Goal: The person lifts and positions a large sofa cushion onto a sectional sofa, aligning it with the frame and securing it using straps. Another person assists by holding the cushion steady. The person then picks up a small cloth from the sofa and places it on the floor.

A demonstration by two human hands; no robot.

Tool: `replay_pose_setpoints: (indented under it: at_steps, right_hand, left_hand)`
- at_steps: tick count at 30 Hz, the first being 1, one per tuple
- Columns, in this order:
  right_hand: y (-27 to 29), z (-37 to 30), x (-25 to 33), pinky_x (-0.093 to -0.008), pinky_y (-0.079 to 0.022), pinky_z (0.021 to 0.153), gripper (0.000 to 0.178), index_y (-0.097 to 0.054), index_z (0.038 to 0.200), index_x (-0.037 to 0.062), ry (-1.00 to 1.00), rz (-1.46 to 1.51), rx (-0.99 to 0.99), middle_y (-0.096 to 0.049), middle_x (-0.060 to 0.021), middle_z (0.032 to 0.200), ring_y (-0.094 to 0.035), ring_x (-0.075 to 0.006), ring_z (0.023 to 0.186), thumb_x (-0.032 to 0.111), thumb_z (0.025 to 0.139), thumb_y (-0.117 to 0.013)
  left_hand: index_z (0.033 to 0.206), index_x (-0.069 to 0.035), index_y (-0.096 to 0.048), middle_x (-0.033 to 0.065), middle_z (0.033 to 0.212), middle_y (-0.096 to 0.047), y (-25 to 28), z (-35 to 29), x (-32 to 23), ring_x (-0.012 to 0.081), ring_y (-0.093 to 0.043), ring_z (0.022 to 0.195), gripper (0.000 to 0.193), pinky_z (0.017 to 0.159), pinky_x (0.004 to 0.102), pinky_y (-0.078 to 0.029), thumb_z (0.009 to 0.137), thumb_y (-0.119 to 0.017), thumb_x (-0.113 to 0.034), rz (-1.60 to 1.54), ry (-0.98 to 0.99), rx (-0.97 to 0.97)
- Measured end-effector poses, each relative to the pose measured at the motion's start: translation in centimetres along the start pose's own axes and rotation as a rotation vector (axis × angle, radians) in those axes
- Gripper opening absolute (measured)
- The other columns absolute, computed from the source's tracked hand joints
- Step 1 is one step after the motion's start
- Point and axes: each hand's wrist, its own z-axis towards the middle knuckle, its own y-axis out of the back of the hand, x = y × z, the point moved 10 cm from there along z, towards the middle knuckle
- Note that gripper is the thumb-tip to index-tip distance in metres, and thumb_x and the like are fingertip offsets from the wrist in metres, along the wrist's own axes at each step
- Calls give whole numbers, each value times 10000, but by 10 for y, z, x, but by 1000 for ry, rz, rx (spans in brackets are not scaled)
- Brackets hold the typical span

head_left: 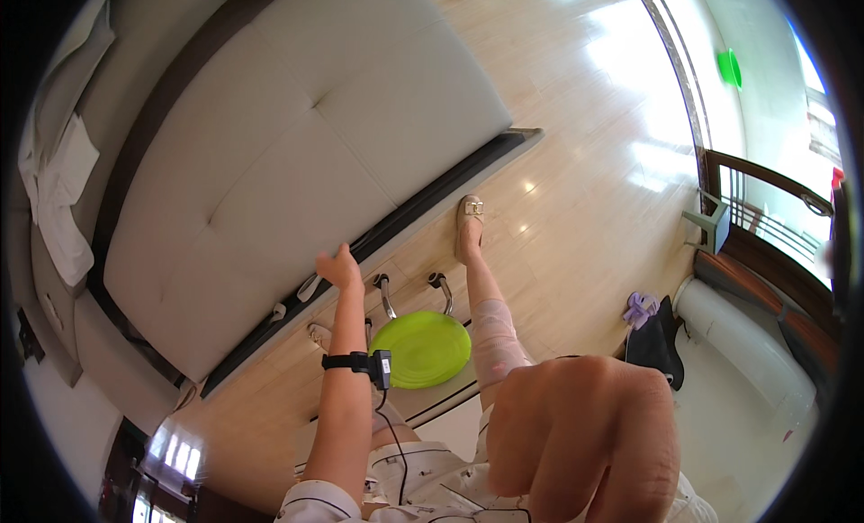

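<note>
The left hand (340, 271) is at the edge of the grey mattress (306, 118), just beside a white strap (309, 289); whether its fingers hold it, I cannot tell. The right hand (585, 442) is raised, fingers curled together. A full grip on the strap would serve best, I think.

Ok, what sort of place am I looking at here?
Likely a room in a home, perhaps a living room or bedroom: a large grey padded sofa or bed, a round green seat on metal legs, and a pale plank floor.
</note>
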Motion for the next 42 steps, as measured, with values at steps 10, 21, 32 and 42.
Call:
replay_pose_setpoints:
  at_steps: [10, 21, 32, 42]
  right_hand:
    - [413, -115, -147, -219, -490, 574, 326, -644, 1128, -30, -472, -859, -881, -672, -44, 772, -608, -82, 688, 141, 861, -723]
    - [509, -119, -272, -370, -612, 621, 698, -375, 1255, -170, -921, -625, -920, -511, -293, 1227, -671, -354, 951, 319, 888, -712]
    - [497, -49, -272, -323, -566, 511, 596, -588, 895, -159, -940, -920, -830, -664, -203, 768, -700, -272, 616, 412, 838, -750]
    - [523, -55, -264, -552, -533, 669, 1132, -27, 1510, 122, -695, -563, -1351, -435, -215, 1324, -562, -373, 1058, 156, 668, -783]
  left_hand:
    - [1306, 68, -441, 272, 1256, -519, -20, -49, 72, 429, -540, 1124, 784, 925, 536, -478, 767, -778, -390, -442, 660, 107]
    - [1298, 17, -460, 196, 1336, -502, -80, -6, 83, 392, -493, 1233, 400, 1015, 596, -459, 979, -554, -205, -1059, 693, 492]
    - [1267, 24, -482, 187, 1290, -539, -70, 41, 52, 382, -557, 1142, 389, 946, 553, -527, 963, -575, -201, -1067, 640, 524]
    - [1107, -76, -594, 110, 1175, -581, -41, 89, 122, 324, -545, 1089, 367, 869, 514, -517, 762, -716, -116, -1121, 779, 181]
